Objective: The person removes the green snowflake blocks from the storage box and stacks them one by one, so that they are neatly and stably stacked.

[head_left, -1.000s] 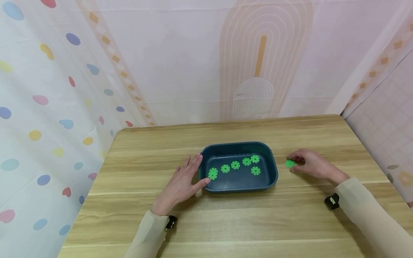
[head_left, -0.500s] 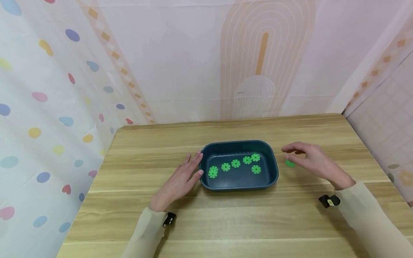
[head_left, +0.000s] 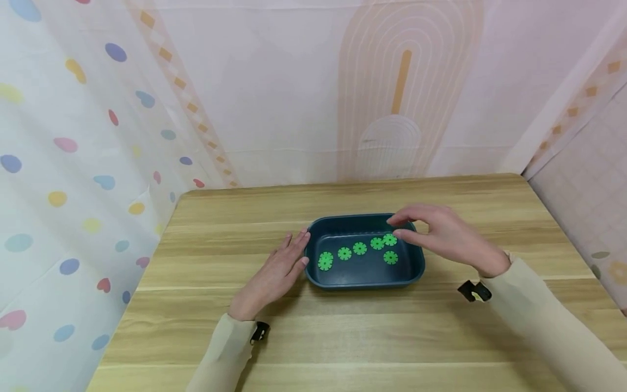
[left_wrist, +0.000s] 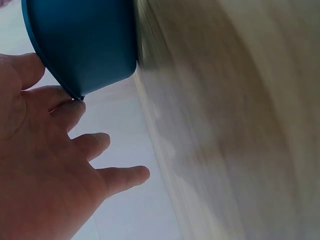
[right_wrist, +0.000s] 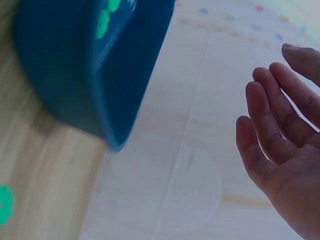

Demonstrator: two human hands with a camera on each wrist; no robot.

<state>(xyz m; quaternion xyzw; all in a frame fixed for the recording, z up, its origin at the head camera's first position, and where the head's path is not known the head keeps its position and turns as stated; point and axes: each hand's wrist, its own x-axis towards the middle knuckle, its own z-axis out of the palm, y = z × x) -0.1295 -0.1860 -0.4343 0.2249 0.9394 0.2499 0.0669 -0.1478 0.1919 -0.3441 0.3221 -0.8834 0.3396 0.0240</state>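
A dark blue rectangular basin (head_left: 364,277) stands on the wooden table. Several green notched plastic discs (head_left: 360,248) lie flat on its floor, two of them overlapping at the left end. My left hand (head_left: 269,280) touches the basin's left rim with extended fingertips; in the left wrist view the fingers (left_wrist: 90,145) are spread beside the basin's wall. Above the basin's right end hovers my right hand (head_left: 448,237), thumb and fingers parted with nothing between them. One more green disc (right_wrist: 5,204) lies on the table right of the basin, hidden under the right hand in the head view.
The wooden table (head_left: 362,337) reaches back to a pale printed curtain (head_left: 284,98). A dotted curtain (head_left: 83,218) hangs along the left side. Black straps (head_left: 475,291) sit on both wrists.
My right hand first pinched the green disc on the table, then let it go and moved left over the basin. My left thumb drew back from inside the rim.
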